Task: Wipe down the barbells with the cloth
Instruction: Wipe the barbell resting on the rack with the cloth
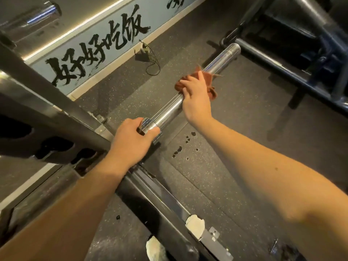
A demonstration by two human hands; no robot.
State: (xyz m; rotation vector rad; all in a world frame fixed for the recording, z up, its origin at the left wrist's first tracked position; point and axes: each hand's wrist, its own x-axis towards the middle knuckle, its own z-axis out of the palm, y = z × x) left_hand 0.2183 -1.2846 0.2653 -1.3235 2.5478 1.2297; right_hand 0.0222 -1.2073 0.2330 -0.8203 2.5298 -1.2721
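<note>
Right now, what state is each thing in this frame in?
Chrome steel barbell sleeve: held off the floor, partly cloth-covered.
Reddish-brown cloth: bunched, draped over the sleeve.
Left grip: curled round the sleeve's inner collar.
Right grip: holds the cloth against the sleeve.
Black cable with plug: lying loose on the floor.

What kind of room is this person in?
Probably a gym: a chrome barbell with a cloth on it, a speckled rubber floor, and a heavy steel rack beside it.

Two hands [131, 142] [195, 98], one cloth [209, 78], two chrome barbell sleeves [169, 112] [37, 14], one loose cable [154, 63]
</note>
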